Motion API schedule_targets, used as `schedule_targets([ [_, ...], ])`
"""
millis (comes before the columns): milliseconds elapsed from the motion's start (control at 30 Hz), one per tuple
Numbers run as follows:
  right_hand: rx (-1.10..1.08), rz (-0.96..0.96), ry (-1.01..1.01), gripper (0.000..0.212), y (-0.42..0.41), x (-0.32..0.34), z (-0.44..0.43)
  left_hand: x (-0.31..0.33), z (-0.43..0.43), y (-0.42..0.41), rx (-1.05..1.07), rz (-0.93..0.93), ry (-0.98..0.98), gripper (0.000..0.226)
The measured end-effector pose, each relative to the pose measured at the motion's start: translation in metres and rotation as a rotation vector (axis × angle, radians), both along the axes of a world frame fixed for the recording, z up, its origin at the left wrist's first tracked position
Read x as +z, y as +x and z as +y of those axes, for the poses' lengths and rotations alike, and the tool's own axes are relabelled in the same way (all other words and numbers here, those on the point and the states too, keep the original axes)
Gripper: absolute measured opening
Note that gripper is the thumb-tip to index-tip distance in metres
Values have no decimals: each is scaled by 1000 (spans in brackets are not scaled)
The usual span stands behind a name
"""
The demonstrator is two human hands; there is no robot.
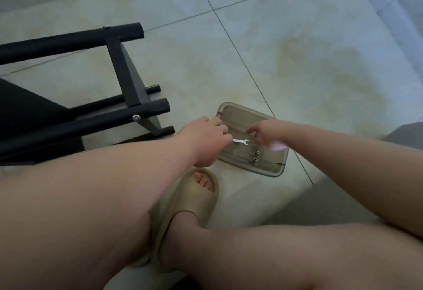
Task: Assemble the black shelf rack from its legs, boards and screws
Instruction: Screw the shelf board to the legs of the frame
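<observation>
Fishing hardware from the tray (274, 170)
Left hand (206, 138) and right hand (266, 130) curl fingers over it, can't tell if pinching. Wrench (240, 141) and screws (256, 156) look light, stiff, slippery; I'd pinch the wrench mid-shank.

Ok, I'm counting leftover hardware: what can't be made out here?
Head view only.
Tray contents: left hand and right hand cover part; only a wrench and two fasteners show.
Right hand's grip: pale object beneath is blurred.
Black rack: cut off by left edge.
</observation>
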State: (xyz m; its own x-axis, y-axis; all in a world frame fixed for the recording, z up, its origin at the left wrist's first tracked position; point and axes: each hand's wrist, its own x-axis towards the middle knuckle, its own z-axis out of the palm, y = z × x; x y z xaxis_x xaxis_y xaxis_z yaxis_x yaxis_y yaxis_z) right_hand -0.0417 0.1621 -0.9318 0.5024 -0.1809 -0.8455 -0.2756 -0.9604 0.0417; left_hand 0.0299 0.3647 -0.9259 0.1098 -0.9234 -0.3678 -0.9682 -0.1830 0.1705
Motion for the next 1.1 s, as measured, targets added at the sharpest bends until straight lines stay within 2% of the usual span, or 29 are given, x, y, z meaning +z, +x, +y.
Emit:
schedule_targets([
  [100,34,48,-39,46,-8,-38,-11,-30,-13,-5,-51,23,5,37],
  [200,140,71,-112,32,-26,-70,-19,-53,-20,-6,-80,45,98,42],
  [333,378,-33,-226,25,-50,-100,-27,-73,-16,-4,-118,-3,47,44],
  [433,434,-94,-242,27,-55,-116,-27,-79,-16,-5,-122,-2,-13,44],
  [633,326,-83,-193,28,-50,-126,-24,-78,-15,-6,-124,-6,-26,43],
  [733,152,-94,-114,32,-51,-121,-26,-74,-19,-6,-146,-28,34,44],
  [800,1,-125,-64,26,-50,-108,-25,-64,-22,-4,-157,-37,102,42],
  [933,-252,-274,-1,3,-38,-55,-24,-25,-30,5,-117,-37,112,30],
  [1100,-354,-521,46,12,-6,49,-8,58,-18,21,160,122,154,23],
])
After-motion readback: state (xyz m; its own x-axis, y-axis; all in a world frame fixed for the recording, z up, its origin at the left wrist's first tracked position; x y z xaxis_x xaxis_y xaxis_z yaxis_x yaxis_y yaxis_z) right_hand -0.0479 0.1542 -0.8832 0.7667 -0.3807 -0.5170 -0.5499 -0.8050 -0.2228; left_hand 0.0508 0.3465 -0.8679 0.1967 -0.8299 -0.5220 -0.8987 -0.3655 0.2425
